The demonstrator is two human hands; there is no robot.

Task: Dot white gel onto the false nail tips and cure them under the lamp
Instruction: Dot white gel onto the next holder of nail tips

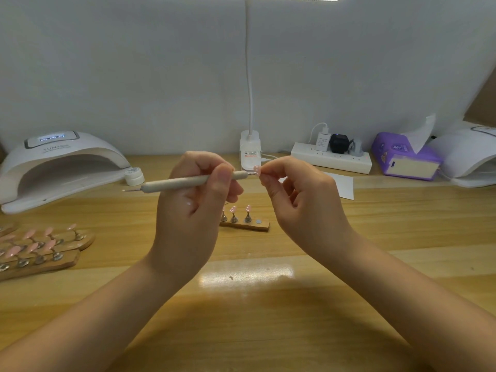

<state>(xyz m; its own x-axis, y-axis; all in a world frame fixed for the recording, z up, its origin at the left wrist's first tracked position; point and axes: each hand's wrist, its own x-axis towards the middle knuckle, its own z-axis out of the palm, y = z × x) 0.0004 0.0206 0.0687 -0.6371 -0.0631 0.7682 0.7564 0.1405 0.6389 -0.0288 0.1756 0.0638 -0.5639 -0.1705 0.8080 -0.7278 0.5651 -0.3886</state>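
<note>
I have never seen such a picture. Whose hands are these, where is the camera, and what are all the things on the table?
There is one picture, from a camera worn on the person's head, looking down. The left hand holds a dotting pen; the right hand pinches a pink nail tip at the pen's end. On the wooden table stand a curing lamp, a small gel jar, a wooden holder with more tips and a purple tissue pack.

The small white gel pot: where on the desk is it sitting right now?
In the head view, the small white gel pot sits left of centre on the wooden desk, right beside the left-hand curing lamp.
</note>
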